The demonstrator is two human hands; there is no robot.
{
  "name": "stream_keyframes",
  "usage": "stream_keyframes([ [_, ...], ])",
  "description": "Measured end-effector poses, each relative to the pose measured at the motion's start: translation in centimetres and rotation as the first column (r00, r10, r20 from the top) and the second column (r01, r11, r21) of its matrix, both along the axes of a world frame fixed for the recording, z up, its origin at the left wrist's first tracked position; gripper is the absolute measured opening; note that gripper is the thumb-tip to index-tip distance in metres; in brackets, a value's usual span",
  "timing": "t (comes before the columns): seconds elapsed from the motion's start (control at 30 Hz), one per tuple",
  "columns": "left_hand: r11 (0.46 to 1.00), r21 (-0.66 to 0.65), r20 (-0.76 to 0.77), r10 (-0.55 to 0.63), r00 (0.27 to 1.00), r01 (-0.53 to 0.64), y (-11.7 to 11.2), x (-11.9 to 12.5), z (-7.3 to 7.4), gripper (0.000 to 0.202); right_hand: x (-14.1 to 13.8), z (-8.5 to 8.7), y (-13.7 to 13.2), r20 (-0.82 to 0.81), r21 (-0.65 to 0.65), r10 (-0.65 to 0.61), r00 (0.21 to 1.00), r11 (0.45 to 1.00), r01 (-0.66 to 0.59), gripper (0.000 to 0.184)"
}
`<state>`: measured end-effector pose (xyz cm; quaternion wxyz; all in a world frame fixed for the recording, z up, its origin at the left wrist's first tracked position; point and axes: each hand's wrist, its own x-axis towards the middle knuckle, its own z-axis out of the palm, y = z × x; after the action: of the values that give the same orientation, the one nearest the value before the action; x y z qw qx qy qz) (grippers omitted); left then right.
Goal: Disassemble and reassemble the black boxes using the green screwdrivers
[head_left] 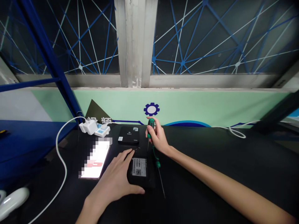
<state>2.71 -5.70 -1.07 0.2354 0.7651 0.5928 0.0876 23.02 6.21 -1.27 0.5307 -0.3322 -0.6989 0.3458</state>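
Note:
My left hand (116, 179) lies flat and open on the black table, its thumb and palm along the left and near edges of a small black box (140, 173) that carries a white label. My right hand (157, 137) is closed round the handle of a green screwdriver (150, 127), held upright with its tip down on the table just beyond the labelled box. A second green screwdriver (159, 174) lies loose on the table to the right of the box. Another black box (129, 135) sits farther back.
A lit phone (95, 160) lies left of my left hand. A white power strip with a charger (93, 128) stands at the back left, its white cable (61, 161) curving toward the near left. A white object (12, 202) sits at the near left corner. A white cable (235, 132) lies at the back right.

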Motion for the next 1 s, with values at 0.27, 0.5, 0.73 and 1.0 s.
stream_keyframes([
  [0.27,0.999,0.016,0.030,-0.030,0.999,0.029,0.0,-0.1,0.2,0.117,-0.3,-1.9,2.1,-0.142,-0.225,-0.026,0.989,0.974,-0.007,0.053],
  [0.5,1.000,0.021,0.031,-0.002,1.000,0.001,-0.1,0.1,0.2,0.115,-0.2,-2.7,3.2,-0.200,-0.523,-0.043,0.979,0.849,-0.070,0.049],
  [0.73,0.990,0.139,0.032,-0.022,0.999,0.017,-0.1,0.1,0.0,0.114,0.0,-2.4,3.6,-0.198,-0.630,-0.043,0.979,0.771,-0.094,0.031],
  [1.0,0.988,0.152,0.030,-0.035,0.999,0.030,-0.2,0.2,0.5,0.112,-0.1,-2.0,3.1,-0.189,-0.646,0.012,0.982,0.752,-0.133,0.026],
])
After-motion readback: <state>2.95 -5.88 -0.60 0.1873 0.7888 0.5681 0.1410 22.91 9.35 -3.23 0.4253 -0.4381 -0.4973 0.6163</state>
